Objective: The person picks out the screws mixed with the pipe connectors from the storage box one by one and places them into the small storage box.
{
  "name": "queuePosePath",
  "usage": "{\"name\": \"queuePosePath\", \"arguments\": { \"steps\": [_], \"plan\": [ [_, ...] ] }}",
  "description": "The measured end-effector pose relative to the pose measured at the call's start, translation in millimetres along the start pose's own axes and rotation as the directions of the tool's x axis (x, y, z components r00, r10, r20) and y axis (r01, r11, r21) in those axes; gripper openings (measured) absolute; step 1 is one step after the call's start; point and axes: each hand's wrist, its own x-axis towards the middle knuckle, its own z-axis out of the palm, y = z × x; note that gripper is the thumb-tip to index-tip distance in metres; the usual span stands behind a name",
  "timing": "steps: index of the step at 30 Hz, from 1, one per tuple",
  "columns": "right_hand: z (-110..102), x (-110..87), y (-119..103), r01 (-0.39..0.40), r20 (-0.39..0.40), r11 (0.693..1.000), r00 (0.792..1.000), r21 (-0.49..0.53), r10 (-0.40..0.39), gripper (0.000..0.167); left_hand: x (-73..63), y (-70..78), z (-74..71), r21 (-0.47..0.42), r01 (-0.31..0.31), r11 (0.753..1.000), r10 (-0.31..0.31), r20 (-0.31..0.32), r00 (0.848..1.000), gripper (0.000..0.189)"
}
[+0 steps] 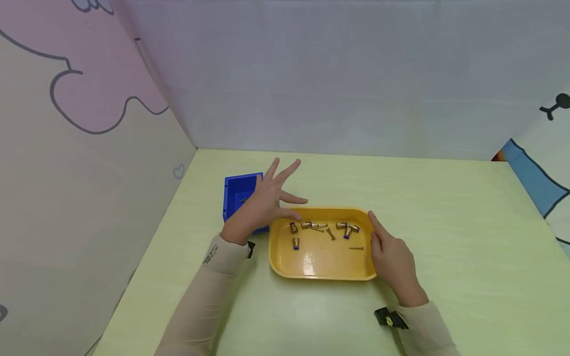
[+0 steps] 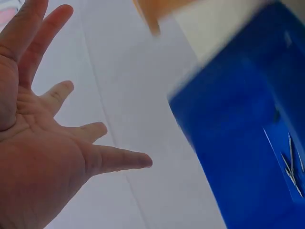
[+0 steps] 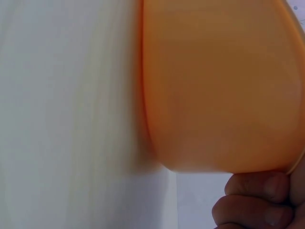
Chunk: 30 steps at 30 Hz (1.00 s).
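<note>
A shallow yellow tray point(image 1: 320, 264) holds several brass fittings with blue ends point(image 1: 296, 243) and several screws point(image 1: 356, 248). My right hand point(image 1: 395, 262) grips the tray's right side; in the right wrist view its fingers point(image 3: 252, 210) are curled against the orange-looking tray wall point(image 3: 219, 95). My left hand point(image 1: 264, 200) hovers over the gap between the tray's left end and a blue bin point(image 1: 240, 184), covering part of both. In the left wrist view its fingers are spread wide and the palm point(image 2: 43, 167) is bare. Thin metal screws point(image 2: 291, 171) lie inside the blue bin.
The pale green-yellow table point(image 1: 454, 212) meets a grey-white cloth wall point(image 1: 320, 74) at the back. On the left is a printed wall panel point(image 1: 89, 173), and another patterned panel point(image 1: 539, 173) stands at the right. A black strap point(image 1: 391, 319) is on my right wrist.
</note>
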Motion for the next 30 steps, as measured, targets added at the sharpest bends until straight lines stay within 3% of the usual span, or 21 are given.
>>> {"name": "queuePosePath", "arguments": {
  "steps": [3,8,14,17,22,30],
  "plan": [
    [0.1,-0.5,-0.4,-0.005,0.003,1.0,1.0,0.002,0.005,0.05,7.2,18.2,10.1,-0.005,-0.016,1.0,0.016,0.074,0.997,0.044],
    [1.3,-0.3,-1.1,-0.006,0.001,1.0,1.0,0.0,0.006,0.05,13.3,42.5,19.5,0.055,-0.13,0.99,0.12,0.156,0.98,0.048],
    [0.1,0.9,-0.4,0.0,0.002,1.0,1.0,-0.016,0.0,0.05,18.5,71.0,19.9,0.201,-0.32,0.926,0.279,0.208,0.937,0.053],
    [-0.3,1.7,0.5,0.004,-0.002,1.0,1.0,-0.023,-0.004,0.05,23.3,84.6,26.6,0.236,-0.366,0.9,0.31,0.242,0.919,0.053],
    [2.0,3.3,0.4,0.014,-0.012,1.0,1.0,-0.022,-0.014,0.05,30.5,95.7,54.6,0.274,-0.379,0.884,0.299,0.292,0.908,0.053],
    [4.6,3.4,-1.6,0.013,-0.01,1.0,1.0,-0.013,-0.013,0.049,36.5,96.5,95.5,0.328,-0.32,0.889,0.216,0.315,0.924,0.051]
  ]
}}
